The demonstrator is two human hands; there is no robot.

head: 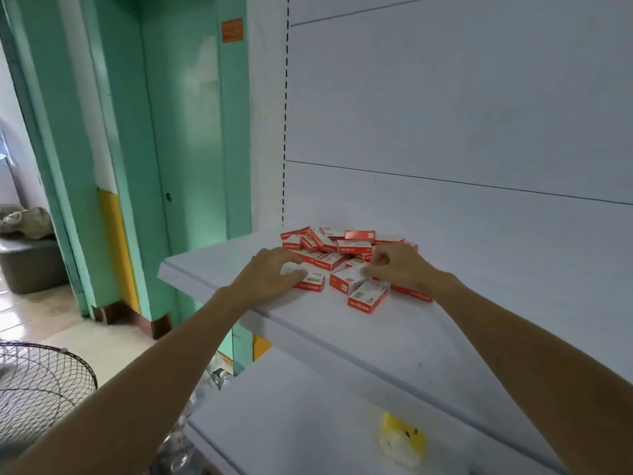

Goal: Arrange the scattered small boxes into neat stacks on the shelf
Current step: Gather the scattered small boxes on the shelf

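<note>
**Red-and-white boxes in a loose heap, both hands at its front**

Small boxes (337, 248): flat red cartons w/ white label faces, heaped loosely toward the left end of the white shelf (342, 323), long axes every which way (some flat, some tipped on edge). Left hand (270, 274) rests on the heap's front-left, fingers spread and lightly bent over one flat box (312, 282) lying approx. along the shelf's front edge. Right hand (400, 265) is at the front-right, fingers curled against a tilted box (346, 282); can't tell if it grips. A front box (367, 298) lies flat, touched by neither hand.
</note>
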